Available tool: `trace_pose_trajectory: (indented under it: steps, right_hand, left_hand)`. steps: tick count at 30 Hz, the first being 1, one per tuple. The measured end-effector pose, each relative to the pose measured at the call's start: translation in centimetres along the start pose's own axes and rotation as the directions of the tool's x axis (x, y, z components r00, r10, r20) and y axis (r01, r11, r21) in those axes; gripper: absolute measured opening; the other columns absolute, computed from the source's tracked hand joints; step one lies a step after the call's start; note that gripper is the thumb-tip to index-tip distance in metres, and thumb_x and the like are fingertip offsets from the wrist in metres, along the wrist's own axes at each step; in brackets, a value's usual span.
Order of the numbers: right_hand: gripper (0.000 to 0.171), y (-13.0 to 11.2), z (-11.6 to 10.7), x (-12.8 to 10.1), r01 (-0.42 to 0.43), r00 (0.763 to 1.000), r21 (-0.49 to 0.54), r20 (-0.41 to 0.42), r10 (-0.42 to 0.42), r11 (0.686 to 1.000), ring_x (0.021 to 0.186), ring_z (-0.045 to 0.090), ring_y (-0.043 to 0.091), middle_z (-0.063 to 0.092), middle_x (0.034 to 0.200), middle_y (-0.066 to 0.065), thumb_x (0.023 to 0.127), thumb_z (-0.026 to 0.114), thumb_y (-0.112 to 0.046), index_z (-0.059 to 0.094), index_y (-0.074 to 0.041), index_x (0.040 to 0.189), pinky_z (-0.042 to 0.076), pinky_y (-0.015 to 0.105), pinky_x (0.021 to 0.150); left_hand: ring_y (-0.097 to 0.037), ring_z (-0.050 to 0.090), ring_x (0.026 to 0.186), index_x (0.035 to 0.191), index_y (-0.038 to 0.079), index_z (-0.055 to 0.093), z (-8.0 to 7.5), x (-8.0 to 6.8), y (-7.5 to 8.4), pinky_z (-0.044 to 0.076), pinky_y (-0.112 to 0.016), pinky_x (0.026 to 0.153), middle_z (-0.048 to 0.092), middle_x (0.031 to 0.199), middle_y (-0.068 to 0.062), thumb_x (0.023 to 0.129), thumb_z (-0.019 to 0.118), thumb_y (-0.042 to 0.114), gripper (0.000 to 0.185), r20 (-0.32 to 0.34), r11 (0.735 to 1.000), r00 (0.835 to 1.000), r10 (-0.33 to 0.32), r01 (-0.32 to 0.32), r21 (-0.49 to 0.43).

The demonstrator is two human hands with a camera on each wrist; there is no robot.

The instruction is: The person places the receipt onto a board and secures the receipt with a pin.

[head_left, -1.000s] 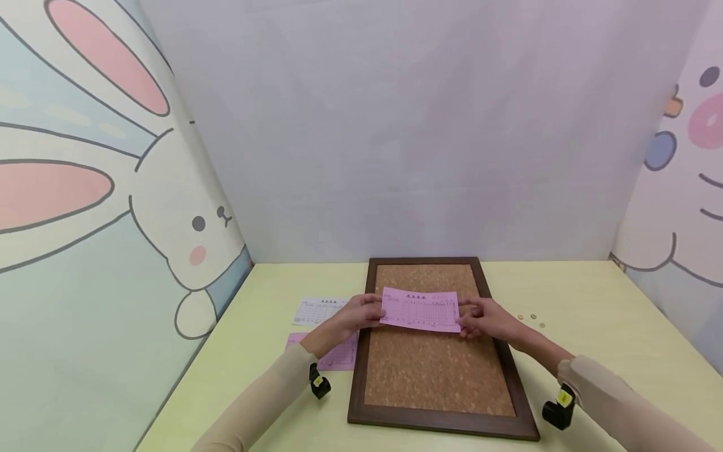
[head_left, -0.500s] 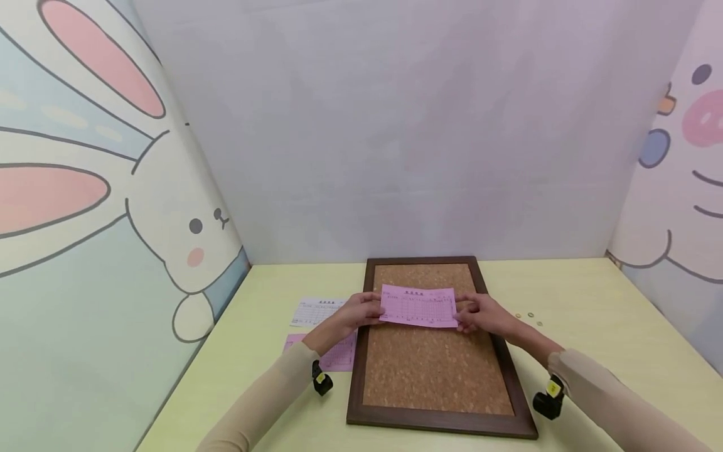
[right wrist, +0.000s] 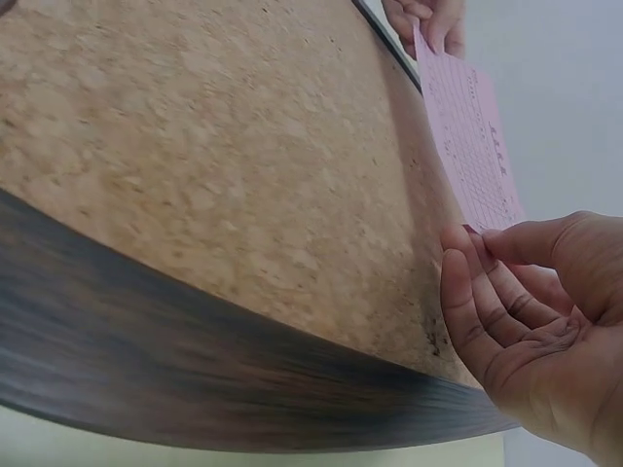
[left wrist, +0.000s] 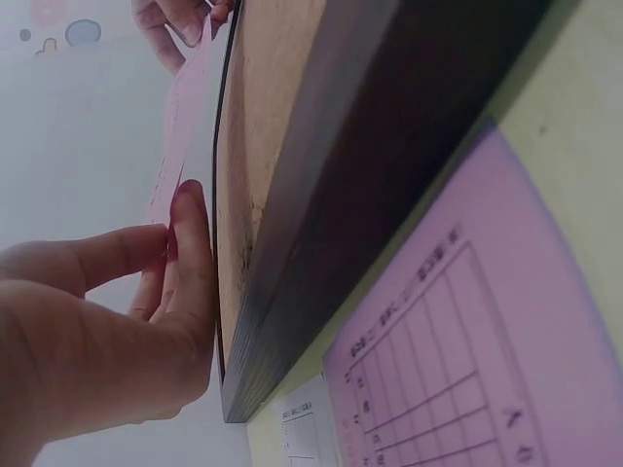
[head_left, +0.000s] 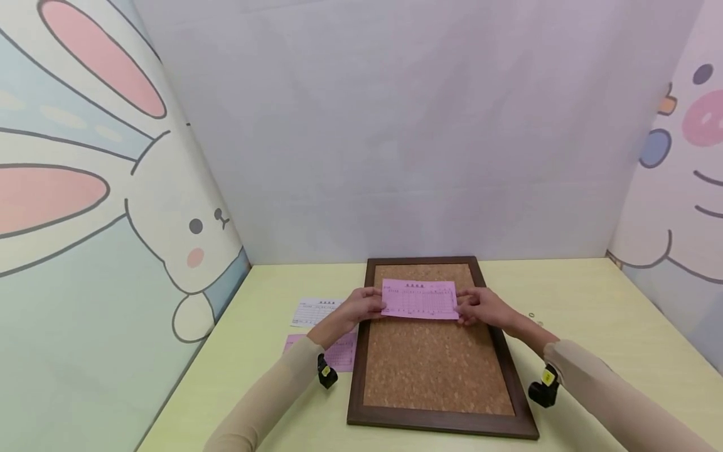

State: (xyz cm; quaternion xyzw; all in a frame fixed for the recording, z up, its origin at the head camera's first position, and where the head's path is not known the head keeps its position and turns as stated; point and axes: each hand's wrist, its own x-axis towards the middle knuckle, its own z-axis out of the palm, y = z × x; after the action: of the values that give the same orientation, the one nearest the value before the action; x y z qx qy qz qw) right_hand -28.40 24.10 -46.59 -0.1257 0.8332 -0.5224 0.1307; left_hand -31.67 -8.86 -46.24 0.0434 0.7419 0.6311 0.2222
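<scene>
A pink printed form [head_left: 420, 300] is held by its two short ends over the upper part of a cork board [head_left: 437, 370] with a dark brown wooden frame. My left hand [head_left: 361, 306] pinches its left end between thumb and fingers. At the right end my right hand [head_left: 484, 307] pinches the paper near its lower corner, as the right wrist view shows with the thumb on top of the form [right wrist: 467, 146]. In the left wrist view the sheet [left wrist: 180, 126] stands tilted just off the cork.
Left of the board lie a white form [head_left: 313, 312] and a second pink form [head_left: 339, 355], partly under my left arm. Small round metallic pieces [head_left: 531, 315] lie right of the board. A pale curtain [head_left: 418, 125] hangs behind the yellow table [head_left: 226, 376].
Both hands have moved the pink form slightly away from me, toward the board's far end. My right forearm now covers part of the small pieces.
</scene>
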Motion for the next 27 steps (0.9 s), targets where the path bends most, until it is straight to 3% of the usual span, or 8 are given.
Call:
trace_pose_trajectory:
  steps: [10,20,27]
  right_hand:
    - [0.040,-0.8,-1.2,0.9,0.031,1.000,-0.069,-0.001,-0.031,0.997,0.081,0.072,0.019,0.074,0.095,0.021,0.101,0.059,-0.006,0.052,0.019,0.131,0.062,0.035,0.073]
    - [0.040,-0.2,-1.6,2.7,0.012,1.000,-0.051,-0.011,-0.013,0.999,0.080,0.072,0.017,0.075,0.092,0.015,0.101,0.061,-0.007,0.053,0.019,0.131,0.061,0.032,0.073]
    - [0.040,-0.5,-2.1,3.4,0.028,0.999,-0.005,-0.018,-0.028,1.000,0.080,0.072,0.017,0.075,0.095,0.020,0.101,0.060,-0.007,0.054,0.021,0.128,0.062,0.033,0.074]
  left_hand:
    - [-0.013,0.065,0.092,0.135,-0.004,0.055,0.1,1.2,0.5,0.060,-0.029,0.087,0.065,0.112,-0.011,0.099,0.060,0.004,0.036,-0.015,0.999,1.000,0.013,-0.012,0.047]
    - [-0.013,0.061,0.089,0.132,-0.006,0.055,-0.1,2.6,0.8,0.059,-0.031,0.089,0.062,0.105,-0.009,0.098,0.060,0.001,0.034,-0.039,0.999,0.999,0.023,-0.021,0.046]
    - [-0.015,0.061,0.090,0.133,-0.005,0.055,-0.2,3.1,1.1,0.058,-0.035,0.095,0.061,0.108,-0.010,0.098,0.060,0.002,0.036,-0.062,0.999,0.998,0.020,-0.018,0.031]
